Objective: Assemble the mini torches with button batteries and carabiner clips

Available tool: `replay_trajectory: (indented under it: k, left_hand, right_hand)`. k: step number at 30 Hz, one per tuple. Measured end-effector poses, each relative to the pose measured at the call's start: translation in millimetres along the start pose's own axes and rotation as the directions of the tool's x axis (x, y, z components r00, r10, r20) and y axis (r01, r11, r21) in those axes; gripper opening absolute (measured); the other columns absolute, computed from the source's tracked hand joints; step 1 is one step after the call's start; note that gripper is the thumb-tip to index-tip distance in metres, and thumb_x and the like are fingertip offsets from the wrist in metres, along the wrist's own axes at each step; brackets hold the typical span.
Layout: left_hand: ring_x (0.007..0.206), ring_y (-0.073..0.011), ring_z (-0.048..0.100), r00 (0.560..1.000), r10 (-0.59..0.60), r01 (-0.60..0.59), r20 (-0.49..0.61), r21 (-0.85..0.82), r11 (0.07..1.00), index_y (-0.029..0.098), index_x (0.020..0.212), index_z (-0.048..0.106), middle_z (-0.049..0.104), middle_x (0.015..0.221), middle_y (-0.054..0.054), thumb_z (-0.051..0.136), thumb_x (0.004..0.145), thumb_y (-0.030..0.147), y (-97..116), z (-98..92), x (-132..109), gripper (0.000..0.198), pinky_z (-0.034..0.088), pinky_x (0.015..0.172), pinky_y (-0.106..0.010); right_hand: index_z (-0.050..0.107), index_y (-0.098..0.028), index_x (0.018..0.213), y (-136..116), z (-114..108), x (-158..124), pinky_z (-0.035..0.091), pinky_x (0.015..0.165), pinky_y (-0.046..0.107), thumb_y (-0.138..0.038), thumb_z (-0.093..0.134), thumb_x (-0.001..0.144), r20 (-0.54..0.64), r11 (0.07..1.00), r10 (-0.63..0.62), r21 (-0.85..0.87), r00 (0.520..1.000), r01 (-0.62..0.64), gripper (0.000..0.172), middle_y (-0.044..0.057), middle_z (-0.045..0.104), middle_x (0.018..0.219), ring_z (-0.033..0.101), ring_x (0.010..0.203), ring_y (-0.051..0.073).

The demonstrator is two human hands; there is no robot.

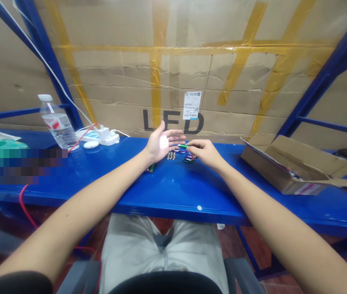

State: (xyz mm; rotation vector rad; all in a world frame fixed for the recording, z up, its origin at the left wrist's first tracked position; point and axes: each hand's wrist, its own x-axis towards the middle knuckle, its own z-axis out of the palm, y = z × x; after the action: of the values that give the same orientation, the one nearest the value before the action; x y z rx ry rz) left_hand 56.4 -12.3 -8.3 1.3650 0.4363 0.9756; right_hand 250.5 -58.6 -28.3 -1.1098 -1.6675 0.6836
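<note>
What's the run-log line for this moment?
right hand: holding small green cylindrical flashlight, apparently lit | left hand: open, round white light spot on palm | blue tabletop: small round silvery pieces, clustered

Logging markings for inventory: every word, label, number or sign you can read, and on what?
"LED": black print on the large cardboard.
White shipping label on that cardboard: print and barcode too small to read.
Bottle label: blurred.
Sticker on the open cardboard box: blurred.
Small green flashlight in the right hand: nothing legible.
</note>
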Motion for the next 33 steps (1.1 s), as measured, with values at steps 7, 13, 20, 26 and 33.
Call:
replay_trajectory:
  k: [7,13,20,26,33]
  left_hand:
    - [0.111,-0.0327,0.066,1.000,-0.006,0.006,0.001,0.013,1.000,0.015,0.103,0.070,0.072,0.115,-0.019,0.038,0.082,0.082,0.0,0.0,-0.1,0.077,0.054,0.086,-0.042]
    - [0.109,-0.0314,0.066,1.000,-0.003,0.002,0.014,0.011,1.000,0.016,0.101,0.070,0.073,0.112,-0.017,0.037,0.082,0.082,-0.6,-0.4,0.3,0.076,0.054,0.084,-0.041]
    - [0.109,-0.0318,0.066,1.000,-0.007,0.007,0.009,0.033,0.999,0.016,0.100,0.070,0.073,0.111,-0.018,0.037,0.081,0.083,-0.2,-0.2,0.1,0.077,0.053,0.084,-0.041]
    - [0.111,-0.0328,0.066,0.999,-0.019,0.019,0.026,0.001,1.000,0.016,0.100,0.070,0.072,0.115,-0.018,0.035,0.081,0.084,0.2,-1.3,0.7,0.080,0.053,0.086,-0.043]
    - [0.107,-0.0335,0.067,1.000,0.013,-0.013,0.021,0.013,1.000,0.016,0.099,0.071,0.073,0.110,-0.018,0.040,0.081,0.082,1.5,0.6,-0.5,0.075,0.053,0.084,-0.045]
  right_hand:
    - [0.076,-0.013,0.086,-0.3,-0.8,0.0,0.043,0.057,0.029,-0.032,0.063,0.074,-0.002,0.999,-0.013,-0.040,1.000,0.013,0.026,0.000,0.061,0.056,0.052,0.052,0.014]
    - [0.076,-0.014,0.084,-1.4,-0.7,0.1,0.043,0.057,0.029,-0.032,0.063,0.074,0.006,0.998,-0.035,-0.044,0.999,0.035,0.024,0.000,0.061,0.056,0.052,0.053,0.014]
    - [0.077,-0.014,0.087,0.5,-1.9,0.8,0.042,0.057,0.029,-0.031,0.063,0.074,0.003,0.998,-0.021,-0.054,1.000,0.021,0.026,0.000,0.061,0.057,0.052,0.053,0.014]
    - [0.075,-0.014,0.081,-0.5,-1.4,0.4,0.042,0.058,0.028,-0.030,0.061,0.074,0.018,0.997,-0.035,-0.066,0.999,0.037,0.022,0.000,0.060,0.056,0.051,0.055,0.014]
    - [0.075,-0.014,0.082,0.2,-2.3,1.0,0.043,0.059,0.029,-0.030,0.062,0.073,0.000,0.997,-0.042,-0.069,0.999,0.042,0.023,0.000,0.062,0.060,0.052,0.057,0.014]
